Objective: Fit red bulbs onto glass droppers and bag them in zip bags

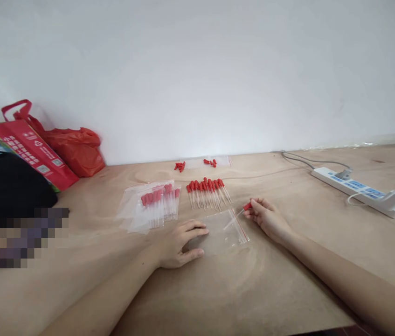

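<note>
My left hand lies on the left end of a clear zip bag with a red seal line, its fingers spread apart. At the bag's right end, my right hand pinches a red-topped dropper. The dropper's thin clear stem points left toward the bag's mouth; its exact tip is hard to make out. Behind the bag, several droppers with red bulbs lie in a row. To the left, filled clear bags of the same droppers overlap each other.
Loose red bulbs and a flat clear bag lie near the wall. A white power strip with cables is at the right. Red bags and a black bag stand at the left, with a pixelated item in front.
</note>
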